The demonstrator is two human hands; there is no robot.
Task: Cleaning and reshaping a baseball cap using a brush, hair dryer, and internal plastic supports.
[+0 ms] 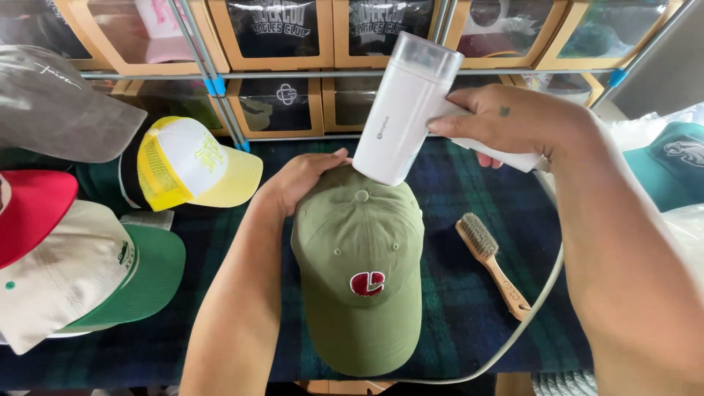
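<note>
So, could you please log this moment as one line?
left hand: steadies green cap at back | right hand: holds white steamer, nozzle on cap crown | brush: lies right of cap

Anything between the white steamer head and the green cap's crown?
Nothing visible. The steamer, held in the right hand, meets the olive cap at its back crown. The left hand holds the cap's back-left edge, beside the contact spot.
</note>
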